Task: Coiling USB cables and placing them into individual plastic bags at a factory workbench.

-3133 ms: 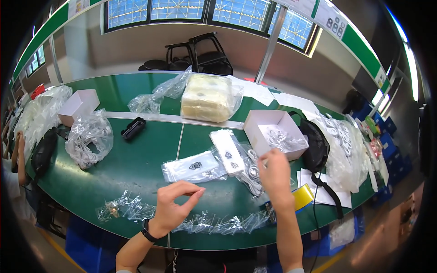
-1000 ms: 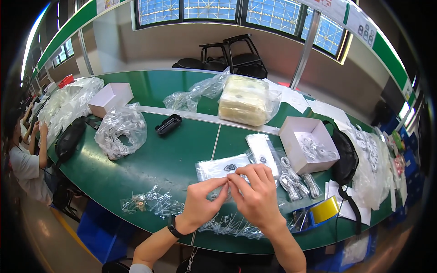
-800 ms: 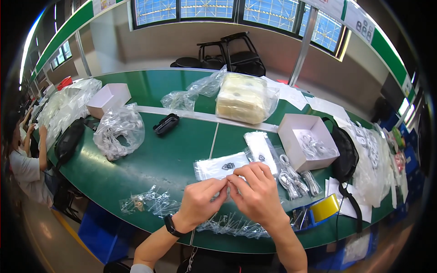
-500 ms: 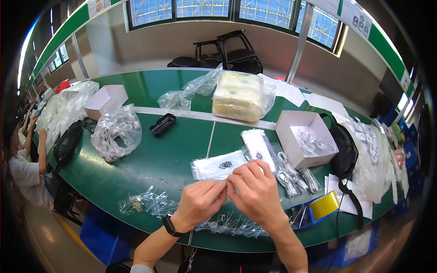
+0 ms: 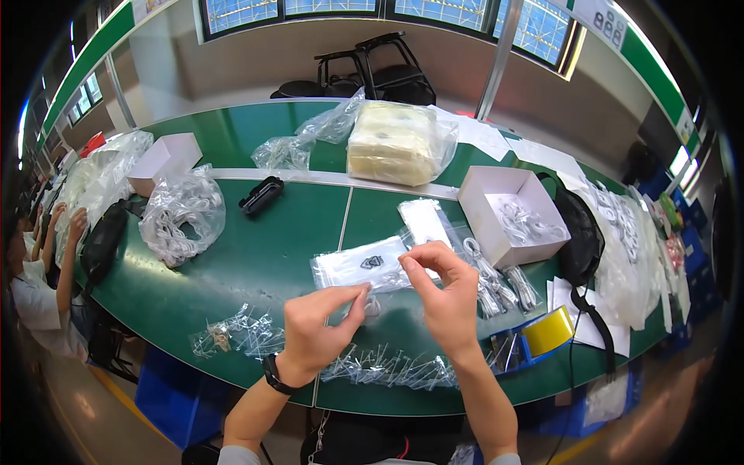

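Observation:
My left hand [image 5: 319, 322] is closed in a pinch, thumb against forefinger, above the table's near middle. A short gap away, my right hand [image 5: 448, 298] also pinches with thumb and forefinger, a little higher. Whatever is between the fingertips is too small to make out. Just beyond the hands lies a flat clear bag of white contents [image 5: 341, 269], with a small dark piece [image 5: 373, 262] on top. A second white packet [image 5: 423, 222] lies behind my right hand. Thin clear-and-metal strips [image 5: 387, 370] are strewn below the hands.
To the right are bundled white cables [image 5: 490, 291], an open white box [image 5: 474, 203] of cables and a blue tape dispenser with yellow tape [image 5: 547, 335]. Leftward lie a black case [image 5: 262, 197] and bagged cable coil [image 5: 174, 225]. A co-worker [image 5: 46, 302] sits far left.
My hands, which met fingertip to fingertip, have come apart, the left going left and the right slightly right and up. The whole view has shifted a little.

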`<state>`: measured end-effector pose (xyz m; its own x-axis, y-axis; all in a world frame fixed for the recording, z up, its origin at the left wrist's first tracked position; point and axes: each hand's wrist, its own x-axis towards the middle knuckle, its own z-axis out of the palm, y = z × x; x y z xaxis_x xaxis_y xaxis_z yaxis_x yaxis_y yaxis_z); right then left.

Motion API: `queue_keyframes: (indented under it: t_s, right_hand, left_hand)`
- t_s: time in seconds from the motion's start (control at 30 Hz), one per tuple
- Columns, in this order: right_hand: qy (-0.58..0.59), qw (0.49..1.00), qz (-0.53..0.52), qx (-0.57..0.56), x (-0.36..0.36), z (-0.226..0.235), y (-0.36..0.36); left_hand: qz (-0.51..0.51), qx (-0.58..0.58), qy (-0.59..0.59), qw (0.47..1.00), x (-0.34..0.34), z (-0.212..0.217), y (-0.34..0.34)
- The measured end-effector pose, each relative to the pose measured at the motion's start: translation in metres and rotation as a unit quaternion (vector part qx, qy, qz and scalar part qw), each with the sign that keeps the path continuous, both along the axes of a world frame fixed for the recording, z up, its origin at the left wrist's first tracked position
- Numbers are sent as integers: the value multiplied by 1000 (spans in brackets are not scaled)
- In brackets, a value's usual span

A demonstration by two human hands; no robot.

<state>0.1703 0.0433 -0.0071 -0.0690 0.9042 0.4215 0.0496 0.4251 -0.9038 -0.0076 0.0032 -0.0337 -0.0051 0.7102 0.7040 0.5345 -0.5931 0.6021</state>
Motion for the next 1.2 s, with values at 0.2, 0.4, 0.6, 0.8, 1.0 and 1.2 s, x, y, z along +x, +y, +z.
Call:
queue_keyframes:
  t_s: [0.2, 0.4, 0.6, 0.8, 1.0, 1.2]
  right_hand:
    - [170, 976, 53, -121, 10, 1, -5]
    - [128, 990, -4, -65, 38, 9, -28]
    - [125, 987, -50, -88, 81, -4, -56]
    - [-199, 973, -110, -43, 100, -19, -83]
    - [-230, 958, -155, -66, 118, -25, -106]
    - [-269, 937, -214, 57, 137, -14, -117]
  left_hand:
    - [-68, -151, -210, 964, 1, 5, -5]
    - [-72, -137, -188, 970, -2, 11, -7]
    - [-87, -135, -159, 974, -1, 6, -7]
    - [-90, -153, -159, 971, 0, 6, -7]
    - [-79, -162, -149, 972, -2, 4, -6]
    - [-81, -151, -145, 974, 0, 4, -5]
